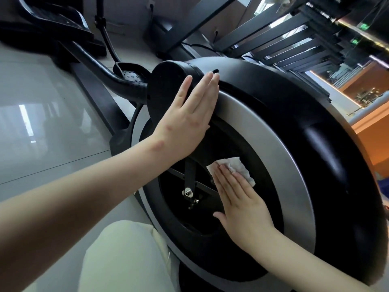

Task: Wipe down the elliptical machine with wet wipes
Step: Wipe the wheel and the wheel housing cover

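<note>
1. A knee in pale trousers (126, 260) fills the bottom of the head view, just beside the elliptical machine (305, 106).
2. The right hand (242, 201), fingers straight and together, presses a white wet wipe (237, 167) flat against the black inner disc (271, 186) of the flywheel housing. The wipe's crumpled edge shows past the fingertips.
3. A silver ring (280, 161) circles that disc.
4. Higher up, the left hand (189, 114) lies flat with straight fingers, holding nothing, across the housing's rim and a round black cap (166, 89).
5. Beyond lie a black pedal (130, 74) and the glossy grey floor (42, 102).
</note>
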